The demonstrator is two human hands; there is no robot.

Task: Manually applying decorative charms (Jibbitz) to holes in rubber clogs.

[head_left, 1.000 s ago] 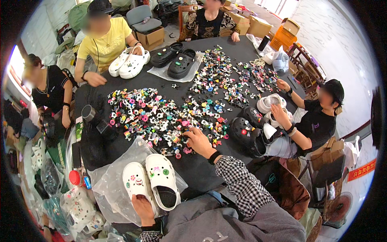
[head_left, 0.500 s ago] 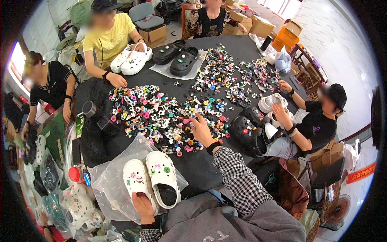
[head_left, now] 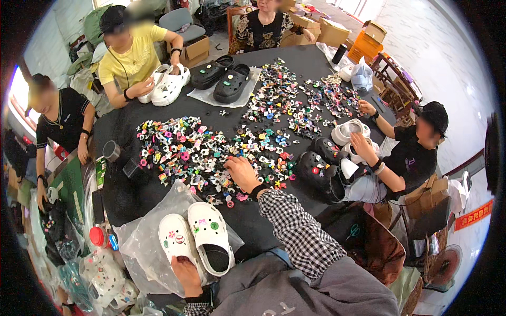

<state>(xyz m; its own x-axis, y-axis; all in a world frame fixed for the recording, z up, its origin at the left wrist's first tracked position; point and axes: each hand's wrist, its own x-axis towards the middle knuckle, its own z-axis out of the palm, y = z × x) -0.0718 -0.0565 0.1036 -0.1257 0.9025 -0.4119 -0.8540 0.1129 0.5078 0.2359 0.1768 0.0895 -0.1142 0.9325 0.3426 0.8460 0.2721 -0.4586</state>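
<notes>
Two white clogs lie side by side on a clear plastic bag (head_left: 137,226) at the table's near edge. The left white clog (head_left: 176,231) has my left hand (head_left: 187,276) at its heel, fingers tucked inside the opening. Beside it, the right white clog (head_left: 211,231) carries a pink bow and green charms. My right hand (head_left: 241,174) is down in the heap of small colourful shoe charms (head_left: 184,147), its fingers bent and drawn together. Whatever is between those fingertips is hidden.
Across the table a person in yellow (head_left: 132,58) handles white clogs (head_left: 169,87). Black clogs (head_left: 232,84) rest on plastic nearby. At right, a person in black (head_left: 406,163) sits by black clogs (head_left: 319,171). A red-lidded jar (head_left: 98,234) stands at left.
My right hand has moved left across the charm heap. My left hand stays at the clog. The person in yellow has brought a hand from the table to the white clogs.
</notes>
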